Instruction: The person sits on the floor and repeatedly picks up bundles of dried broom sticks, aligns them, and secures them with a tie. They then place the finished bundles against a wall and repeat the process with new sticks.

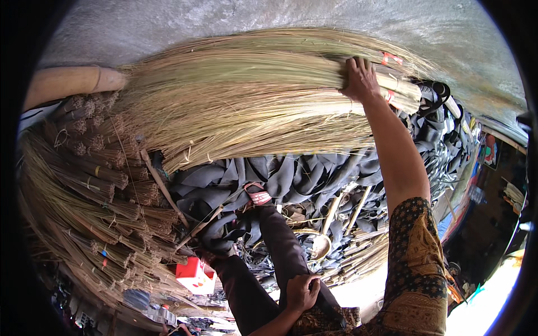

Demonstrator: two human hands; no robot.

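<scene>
My right arm reaches far forward. At its end my right hand (360, 82) is closed over a long bundle of pale dry grass stalks (269, 66), near the thick, cut end on the right. A red tie (390, 96) circles the bundle there. More loose yellowish stalks (263, 120) lie spread beneath and nearer to me, their thin ends fanning left. My left hand (303, 292) rests by my thigh, fingers curled in with nothing visible in them. Another red-and-white tie (392, 58) shows on the stalks behind my right hand.
Black rubber-like strips (283, 176) are heaped below the stalks and to the right. Several tied bundles of brownish stalks (106, 185) are stacked at left, under a bamboo pole (73, 85). A red-and-white box (194, 274) stands near my legs. A grey wall (185, 25) borders the far side.
</scene>
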